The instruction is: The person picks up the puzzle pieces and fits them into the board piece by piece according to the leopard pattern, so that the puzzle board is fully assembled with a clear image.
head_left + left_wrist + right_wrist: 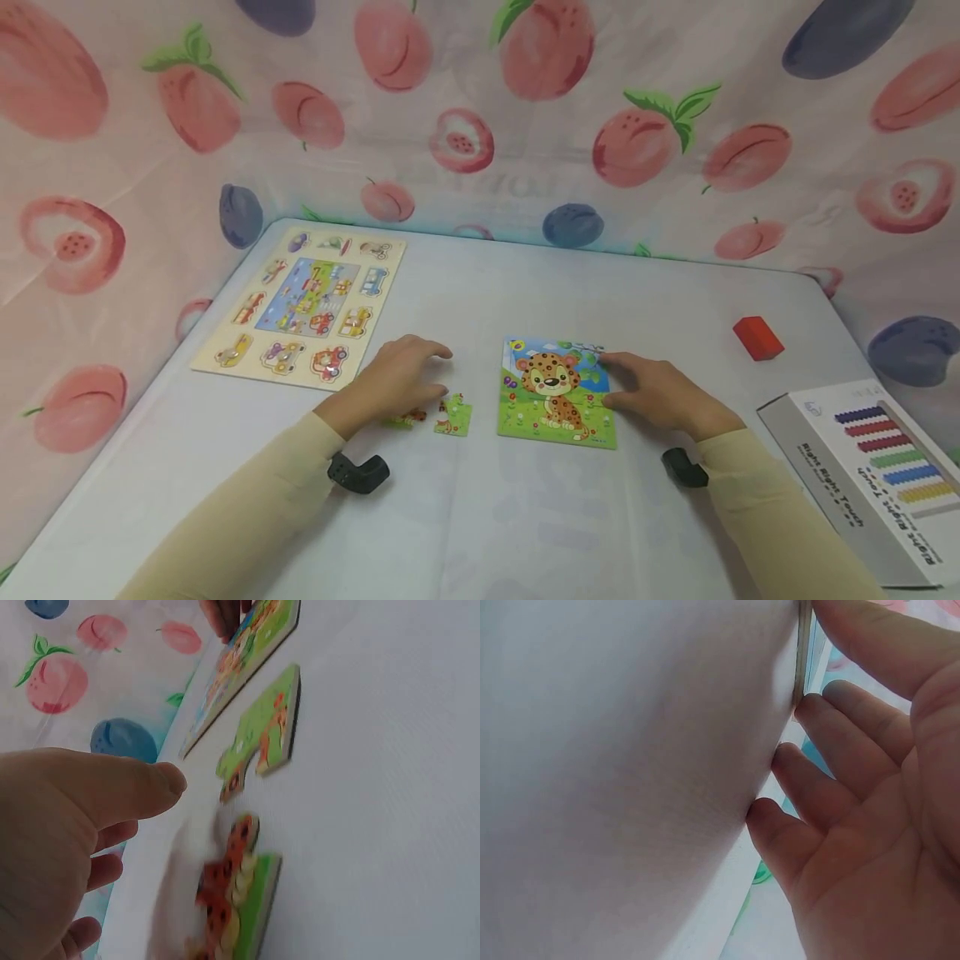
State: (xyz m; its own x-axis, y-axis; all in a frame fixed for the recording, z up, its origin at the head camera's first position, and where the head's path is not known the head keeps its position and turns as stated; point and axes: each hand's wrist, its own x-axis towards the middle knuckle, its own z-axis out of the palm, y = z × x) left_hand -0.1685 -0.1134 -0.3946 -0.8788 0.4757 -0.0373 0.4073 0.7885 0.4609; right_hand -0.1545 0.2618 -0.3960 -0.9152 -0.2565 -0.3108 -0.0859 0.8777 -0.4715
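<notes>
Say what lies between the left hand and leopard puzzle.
In the head view, one green jigsaw piece lies between the left hand and leopard puzzle; another piece is partly behind the hand.

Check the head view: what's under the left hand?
Part of a green-and-orange puzzle piece shows past the left hand. The hand hides the rest there; the left wrist view shows more, spotted orange, but the frame cuts off its end.

1. And there it is, lower right of the frame: "Right Right Touch", bold and dark on the grey side of the box [873, 500]!
2. The same words again, running along its white top face!
3. Smaller lettering under both lines, too blurred to read.
4. Centre frame now, tiny print in the leopard puzzle's [557, 392] lower right corner: illegible.
</notes>
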